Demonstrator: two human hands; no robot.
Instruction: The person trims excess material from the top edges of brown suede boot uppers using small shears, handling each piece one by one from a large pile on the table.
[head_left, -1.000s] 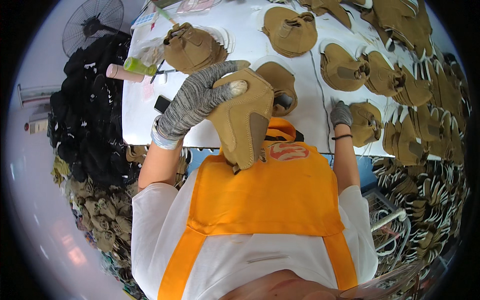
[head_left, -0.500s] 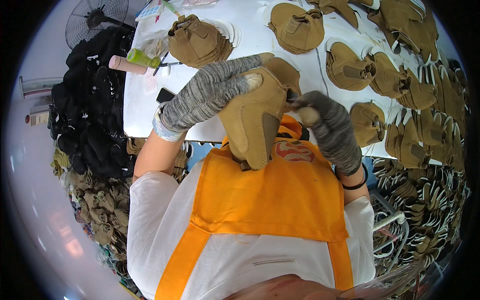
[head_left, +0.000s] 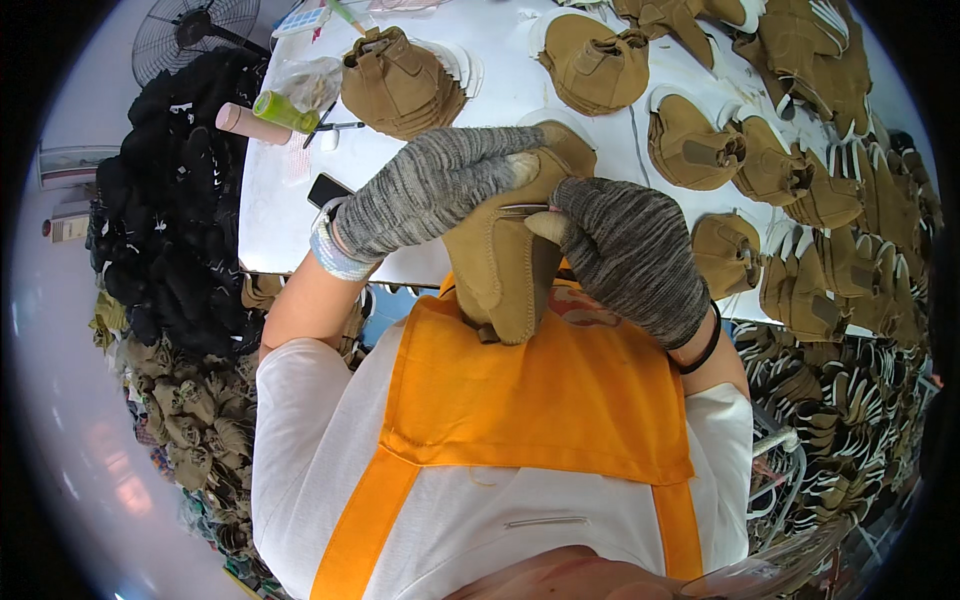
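A tan-brown suede shoe upper (head_left: 487, 262) with stitched seams hangs in front of my chest. My left hand (head_left: 440, 185), in a grey knit glove with bare fingertips, grips its upper part, thumb on the near face and fingers behind. In a matching glove, my right hand (head_left: 630, 255) is closed at the upper's right edge. From its fingers a small thin metal tool (head_left: 522, 210) points left, its narrow tips against the suede. Its handle is hidden in the hand, so I cannot tell its exact kind.
On the white table (head_left: 290, 225) stand several stacks of brown uppers, one stack (head_left: 400, 85) straight ahead. A phone (head_left: 328, 190), a green roll (head_left: 285, 112) and a pink cylinder (head_left: 252, 124) lie at the left. Black uppers (head_left: 180, 210) are piled beside the table.
My right hand has moved left onto the upper, and the metal tool's tips now show against it. My left hand keeps its grip, slightly lower.
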